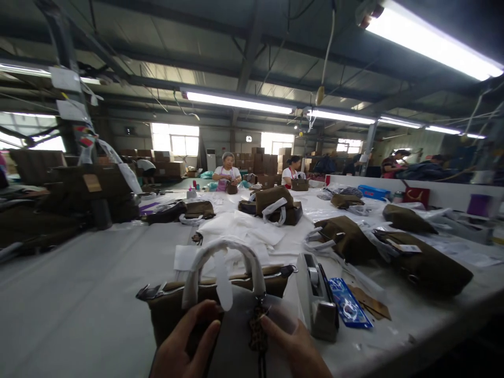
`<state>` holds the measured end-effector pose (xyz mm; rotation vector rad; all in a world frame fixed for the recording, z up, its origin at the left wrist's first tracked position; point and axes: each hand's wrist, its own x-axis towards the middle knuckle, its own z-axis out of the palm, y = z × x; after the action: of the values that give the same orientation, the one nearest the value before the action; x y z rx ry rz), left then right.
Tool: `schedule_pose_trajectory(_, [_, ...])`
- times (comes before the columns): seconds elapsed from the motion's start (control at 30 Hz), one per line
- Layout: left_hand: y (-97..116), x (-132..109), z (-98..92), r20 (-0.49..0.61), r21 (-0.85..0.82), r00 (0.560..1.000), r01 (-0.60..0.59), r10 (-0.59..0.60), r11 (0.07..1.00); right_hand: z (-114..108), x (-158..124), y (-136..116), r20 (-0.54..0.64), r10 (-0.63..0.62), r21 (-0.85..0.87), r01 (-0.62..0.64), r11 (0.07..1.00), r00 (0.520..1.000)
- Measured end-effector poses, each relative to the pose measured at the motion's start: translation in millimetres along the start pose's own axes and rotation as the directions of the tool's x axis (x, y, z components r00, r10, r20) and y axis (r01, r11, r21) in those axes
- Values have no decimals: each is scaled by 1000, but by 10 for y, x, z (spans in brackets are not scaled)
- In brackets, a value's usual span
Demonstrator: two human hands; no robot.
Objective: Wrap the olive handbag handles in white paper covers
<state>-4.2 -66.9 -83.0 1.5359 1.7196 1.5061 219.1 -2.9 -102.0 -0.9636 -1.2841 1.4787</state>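
Just beyond the left grip point(183, 344) and right grip point(293, 344) sits a brown bag point(169, 310). The right touches its leopard-print charm point(258, 333); whether either grip is closed cannot be told. Light fingertip pressure should suit. A tape dispenser point(317, 296) crowds the right grip's outer side.

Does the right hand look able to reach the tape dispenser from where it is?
Probably yes: the tape dispenser stands close beside the right hand, and nothing visible blocks the way. The hand is touching the charm, though, so it may have to leave that first.
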Motion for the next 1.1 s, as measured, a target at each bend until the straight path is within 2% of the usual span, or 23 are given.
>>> schedule_pose_trajectory(0.07, [-6, 16, 48, 197, -161, 978, 102, -69, 982, -7, 8, -16, 1, -6, -8, 6, 1000, 1000])
schedule_pose_trajectory(0.17, [37, 70, 195, 470, -363, 880, 257, -62, 896, -1, 17, -26, -45, -39, -51, 36, 998, 998])
schedule_pose_trajectory(0.2, [61, 90, 248, 522, -395, 852, 286, -43, 873, 3, 21, -20, -60, -48, -72, 43, 996, 997])
schedule_pose_trajectory(0.27, [102, 121, 349, 565, -419, 825, 292, -5, 860, 11, 29, 2, -105, -68, -106, 57, 993, 992])
schedule_pose_trajectory(0.37, [111, 128, 478, 531, -391, 847, 215, 28, 895, 25, 29, 23, -172, -99, -159, 72, 985, 980])
schedule_pose_trajectory(0.53, [45, 85, 578, 445, -331, 896, 163, 2, 930, 37, -73, -64, -156, -174, -248, 132, 960, 972])
schedule_pose_trajectory(0.57, [33, 80, 579, 428, -326, 904, 162, -7, 931, 30, -107, -76, -155, -159, -200, 127, 972, 975])
schedule_pose_trajectory(0.63, [6, 74, 574, 397, -312, 917, 163, -28, 936, -3, -171, -58, -116, -90, 19, 92, 996, 989])
schedule_pose_trajectory(0.7, [-27, 75, 567, 386, -294, 921, 173, -49, 940, -57, -215, 34, -49, -20, 281, 33, 959, 999])
schedule_pose_trajectory(0.77, [-61, 80, 563, 398, -266, 916, 175, -57, 948, -118, -229, 182, -25, -1, 405, 11, 914, 1000])
schedule_pose_trajectory(0.83, [-76, 86, 560, 418, -229, 907, 169, -60, 958, -163, -219, 339, -18, -19, 344, 24, 939, 1000])
schedule_pose_trajectory(0.93, [-41, 87, 550, 425, -197, 904, 142, -46, 970, -155, -189, 492, -24, -112, 197, 115, 974, 993])
schedule_pose_trajectory(1.1, [66, 34, 540, 412, -108, 911, 38, 10, 993, 134, -163, 523, -234, -236, 79, 260, 962, 943])
